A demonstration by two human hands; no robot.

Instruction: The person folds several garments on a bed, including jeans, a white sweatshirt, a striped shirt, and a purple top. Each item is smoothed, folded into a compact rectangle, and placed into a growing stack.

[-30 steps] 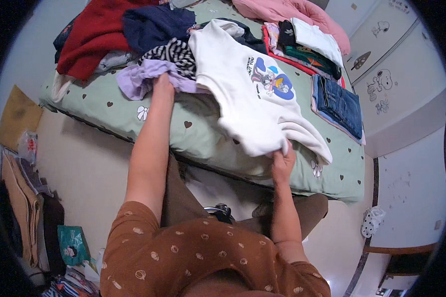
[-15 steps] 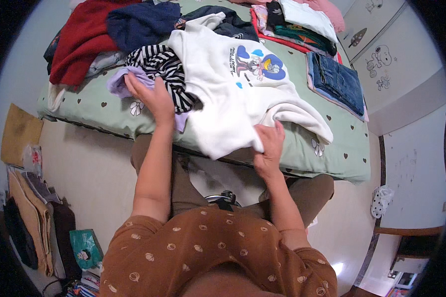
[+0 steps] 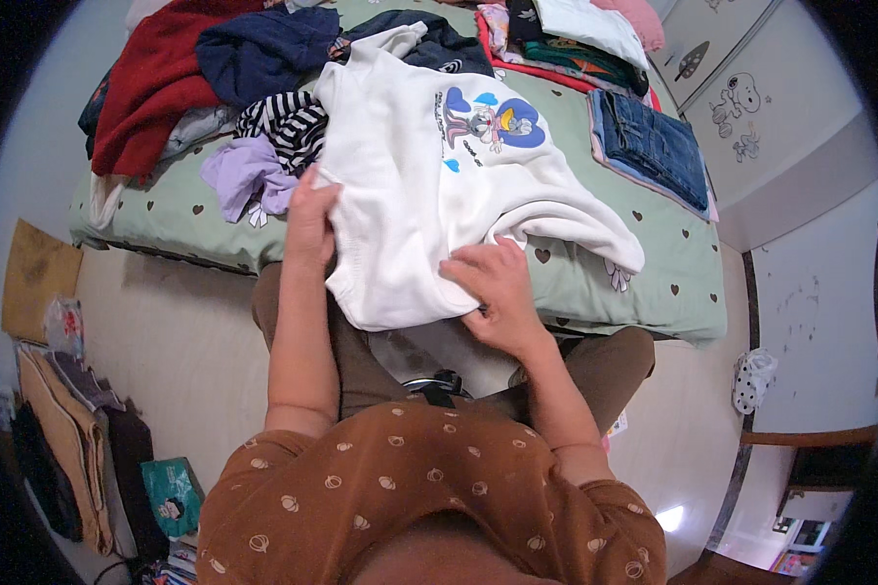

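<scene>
A white sweatshirt [image 3: 410,195] with a blue heart and cartoon print lies front up on the bed, its lower hem hanging over the near edge. My left hand [image 3: 311,219] is closed on its left side edge. At the lower right corner, my right hand [image 3: 498,291] grips the fabric near the hem, fingers on top. The right sleeve [image 3: 585,229] is bent out to the right. Just left of the sweatshirt are a crumpled lilac garment [image 3: 247,177] and a black-and-white striped garment [image 3: 285,127].
A red garment [image 3: 156,88] and a navy garment [image 3: 268,54] are heaped at the far left of the green bed [image 3: 654,302]. Folded jeans [image 3: 654,141] lie at the right, with a pile of folded clothes [image 3: 585,49] behind. A teal bag [image 3: 172,495] stands on the floor.
My left hand has left the lilac and striped garments and taken the sweatshirt's left edge. The sweatshirt's lower part is drawn toward me and straighter; my right hand has moved slightly left.
</scene>
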